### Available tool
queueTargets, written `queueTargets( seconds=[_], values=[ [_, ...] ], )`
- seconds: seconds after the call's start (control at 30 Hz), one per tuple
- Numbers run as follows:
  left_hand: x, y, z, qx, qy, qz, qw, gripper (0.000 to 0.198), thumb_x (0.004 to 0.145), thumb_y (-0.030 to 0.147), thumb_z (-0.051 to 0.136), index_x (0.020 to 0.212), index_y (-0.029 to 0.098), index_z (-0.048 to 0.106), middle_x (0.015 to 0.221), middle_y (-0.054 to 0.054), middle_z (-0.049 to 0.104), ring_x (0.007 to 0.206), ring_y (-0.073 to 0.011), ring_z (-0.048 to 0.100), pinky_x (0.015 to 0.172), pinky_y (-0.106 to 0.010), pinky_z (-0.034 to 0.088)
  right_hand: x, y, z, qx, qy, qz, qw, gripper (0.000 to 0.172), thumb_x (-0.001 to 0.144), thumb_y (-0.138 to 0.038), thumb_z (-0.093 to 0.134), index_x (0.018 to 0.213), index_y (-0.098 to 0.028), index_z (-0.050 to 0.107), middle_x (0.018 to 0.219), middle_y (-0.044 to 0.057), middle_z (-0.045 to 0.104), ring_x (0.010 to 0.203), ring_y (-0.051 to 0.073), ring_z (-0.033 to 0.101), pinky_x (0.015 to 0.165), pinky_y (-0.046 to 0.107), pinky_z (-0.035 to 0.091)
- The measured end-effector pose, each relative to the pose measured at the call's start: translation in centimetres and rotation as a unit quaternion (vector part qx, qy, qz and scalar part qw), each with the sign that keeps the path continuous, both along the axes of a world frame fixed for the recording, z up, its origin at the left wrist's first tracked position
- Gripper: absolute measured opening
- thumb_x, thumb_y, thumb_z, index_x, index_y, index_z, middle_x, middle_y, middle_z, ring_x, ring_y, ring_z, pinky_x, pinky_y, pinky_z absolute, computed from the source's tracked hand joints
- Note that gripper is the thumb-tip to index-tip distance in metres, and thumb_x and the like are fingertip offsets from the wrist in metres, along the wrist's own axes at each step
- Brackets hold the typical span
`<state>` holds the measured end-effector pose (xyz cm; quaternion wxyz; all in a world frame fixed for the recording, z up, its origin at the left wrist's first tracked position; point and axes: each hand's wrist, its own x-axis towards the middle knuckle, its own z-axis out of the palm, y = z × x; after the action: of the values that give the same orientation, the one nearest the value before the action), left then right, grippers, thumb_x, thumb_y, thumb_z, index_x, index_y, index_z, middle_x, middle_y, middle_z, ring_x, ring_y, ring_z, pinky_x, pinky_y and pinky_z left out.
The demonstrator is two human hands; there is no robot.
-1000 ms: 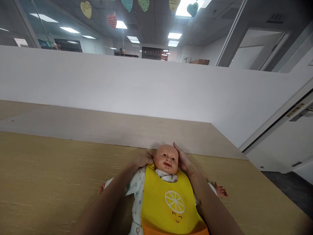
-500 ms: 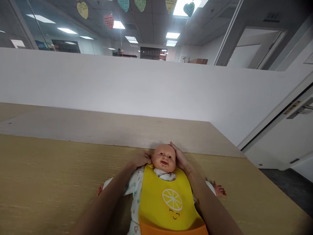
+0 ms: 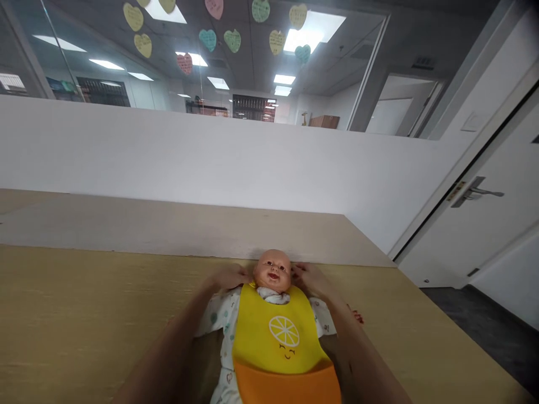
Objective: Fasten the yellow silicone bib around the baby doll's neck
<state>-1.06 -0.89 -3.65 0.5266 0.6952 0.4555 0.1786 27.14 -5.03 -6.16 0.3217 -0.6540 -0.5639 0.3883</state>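
Note:
A baby doll (image 3: 273, 266) in a white patterned outfit (image 3: 229, 314) lies on its back on the wooden table (image 3: 84, 314). Over its chest spreads a yellow bib (image 3: 256, 320) with a lemon-slice print and an orange pocket (image 3: 290, 387) at the bottom. My left hand (image 3: 231, 276) is closed at the bib's neck edge, on the left of the doll's head. On the other side, my right hand (image 3: 310, 279) has its fingers bent in beside the doll's head and neck. What those fingertips hold is hidden.
Behind the doll a paler board (image 3: 168, 224) runs along the white wall (image 3: 210, 163). A window above bears several heart-shaped notes (image 3: 208, 39). To the right is a white door (image 3: 497, 224) with a metal handle (image 3: 475, 192), past the table's slanting edge.
My right hand has left the side of the doll's head, its fingers now bent in near the neck. My left hand stays at the bib's neck edge. The view has tilted up and turned right.

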Motion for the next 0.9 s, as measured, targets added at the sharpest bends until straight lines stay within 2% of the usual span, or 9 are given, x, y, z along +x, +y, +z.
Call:
queueTargets(
  seconds=[0.07, 0.13, 0.33, 0.43, 0.6, 0.67, 0.73, 0.8, 0.9],
  values=[
    [-0.2, -0.7, 0.4, 0.017, 0.049, -0.001, 0.999, 0.03, 0.062, 0.039, 0.071, 0.048, 0.018, 0.055, 0.046, 0.003, 0.044, 0.059, -0.0164, 0.049, 0.059, -0.026, 0.028, 0.1, -1.6, -0.3, 0.027, -0.107, 0.025, 0.994, 0.033, 0.084, -0.04, 0.049, 0.066, -0.014, 0.061, 0.066, 0.004, 0.064, 0.062, 0.015, 0.053, 0.055, 0.025, 0.028],
    [-0.2, -1.4, 0.6, 0.029, 0.077, 0.004, 0.997, 0.033, 0.062, 0.042, 0.071, 0.046, 0.018, 0.054, 0.047, 0.003, 0.044, 0.058, -0.0159, 0.047, 0.057, -0.026, 0.025, -0.3, -3.0, -0.6, 0.047, -0.16, 0.036, 0.985, 0.035, 0.085, -0.039, 0.047, 0.062, -0.015, 0.059, 0.065, 0.004, 0.063, 0.063, 0.016, 0.052, 0.055, 0.026, 0.025],
    [0.2, -4.1, 1.4, 0.028, 0.06, 0.071, 0.995, 0.025, 0.064, 0.042, 0.068, 0.066, 0.017, 0.063, 0.065, 0.0, 0.059, 0.068, -0.0185, 0.052, 0.058, -0.026, 0.028, -2.3, -4.5, -0.4, 0.084, -0.173, -0.022, 0.981, 0.019, 0.078, -0.02, 0.048, 0.063, -0.015, 0.059, 0.069, 0.006, 0.065, 0.064, 0.018, 0.052, 0.057, 0.027, 0.024],
    [0.1, -5.6, 2.8, 0.03, 0.028, 0.092, 0.995, 0.023, 0.068, 0.04, 0.064, 0.073, 0.018, 0.064, 0.073, -0.001, 0.064, 0.074, -0.0189, 0.054, 0.061, -0.025, 0.033, -3.0, -4.9, 0.9, 0.095, -0.178, -0.062, 0.977, 0.019, 0.078, -0.019, 0.049, 0.063, -0.016, 0.061, 0.067, 0.008, 0.065, 0.064, 0.018, 0.053, 0.059, 0.028, 0.026],
    [-0.8, -9.5, 7.2, 0.05, -0.035, 0.09, 0.994, 0.019, 0.073, 0.037, 0.061, 0.076, 0.017, 0.063, 0.08, -0.002, 0.067, 0.076, -0.0192, 0.055, 0.063, -0.025, 0.036, -4.6, -7.4, 5.2, 0.117, -0.17, -0.083, 0.975, 0.019, 0.077, -0.017, 0.049, 0.067, -0.016, 0.064, 0.076, 0.011, 0.068, 0.072, 0.021, 0.059, 0.063, 0.027, 0.034],
    [-1.6, -12.1, 8.7, 0.087, -0.055, 0.092, 0.99, 0.018, 0.078, 0.035, 0.056, 0.079, 0.018, 0.062, 0.081, -0.002, 0.066, 0.076, -0.0189, 0.054, 0.063, -0.025, 0.036, -5.5, -10.0, 7.1, 0.144, -0.129, -0.082, 0.978, 0.02, 0.08, -0.021, 0.048, 0.074, -0.015, 0.066, 0.081, 0.01, 0.069, 0.077, 0.022, 0.061, 0.065, 0.027, 0.038],
    [-2.7, -15.5, 9.4, 0.155, -0.084, 0.11, 0.978, 0.017, 0.082, 0.034, 0.051, 0.079, 0.019, 0.059, 0.081, -0.001, 0.064, 0.075, -0.0178, 0.054, 0.064, -0.024, 0.037, -6.2, -13.7, 8.6, 0.188, -0.059, -0.071, 0.978, 0.025, 0.084, -0.03, 0.046, 0.078, -0.015, 0.064, 0.079, 0.009, 0.068, 0.076, 0.023, 0.062, 0.063, 0.026, 0.042],
    [-3.8, -19.6, 9.3, 0.2, -0.098, 0.113, 0.968, 0.021, 0.084, 0.036, 0.05, 0.072, 0.02, 0.053, 0.071, 0.001, 0.057, 0.068, -0.0156, 0.051, 0.062, -0.024, 0.037, -6.8, -18.3, 9.2, 0.227, -0.041, -0.048, 0.972, 0.035, 0.089, -0.044, 0.044, 0.075, -0.015, 0.06, 0.073, 0.007, 0.065, 0.073, 0.022, 0.062, 0.061, 0.025, 0.044],
    [-5.5, -26.1, 8.6, 0.201, -0.124, 0.104, 0.966, 0.023, 0.09, 0.035, 0.046, 0.075, 0.02, 0.055, 0.07, 0.001, 0.059, 0.066, -0.0147, 0.052, 0.062, -0.023, 0.039, -7.8, -25.6, 8.8, 0.253, -0.038, -0.039, 0.966, 0.031, 0.089, -0.045, 0.051, 0.083, -0.016, 0.063, 0.075, 0.006, 0.065, 0.071, 0.02, 0.063, 0.059, 0.022, 0.048]
  ],
)
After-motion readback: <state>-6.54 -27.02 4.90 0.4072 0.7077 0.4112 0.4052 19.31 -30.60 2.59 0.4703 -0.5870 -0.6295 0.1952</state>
